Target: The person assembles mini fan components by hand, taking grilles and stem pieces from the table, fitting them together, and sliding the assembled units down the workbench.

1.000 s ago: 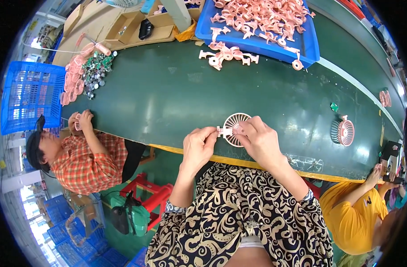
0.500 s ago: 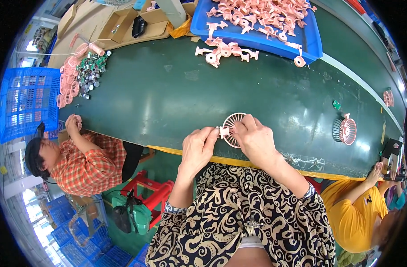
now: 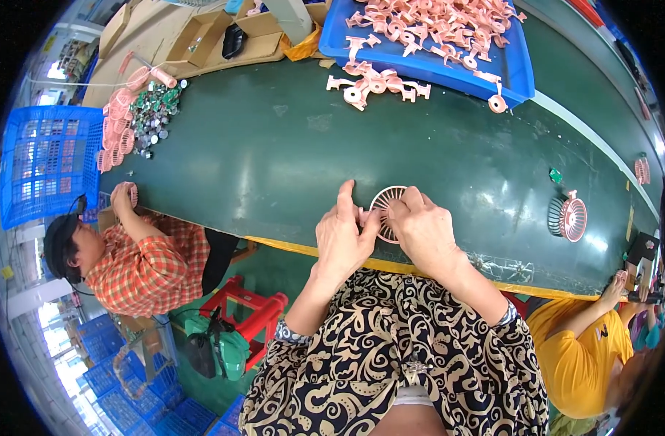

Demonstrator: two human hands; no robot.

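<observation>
A round, slotted pink fan guard (image 3: pixel 388 195) is held above the green work table near its front edge. My right hand (image 3: pixel 425 227) is closed on it, with thumb and finger pinched at its middle; anything small between them is hidden. At the guard's left side, my left hand (image 3: pixel 343 234) presses with its thumb, and its index finger points up and away. Its other fingers are mostly hidden, apparently curled at the guard. Part of a small pink bracket shows between that thumb and index finger.
Pink brackets (image 3: pixel 376 83) lie beside a blue tray (image 3: pixel 434 67) heaped with more. Another fan guard (image 3: pixel 572 218) and a green part (image 3: pixel 555 176) sit to the right. Co-workers sit on both sides, a checked sleeve (image 3: pixel 154 261) left, a yellow shirt (image 3: pixel 583 349) right. A blue crate (image 3: pixel 52 167) stands far left.
My left index finger has lifted off the bracket and now points up, while the thumb has moved onto the guard's rim. The whole view has shifted slightly.
</observation>
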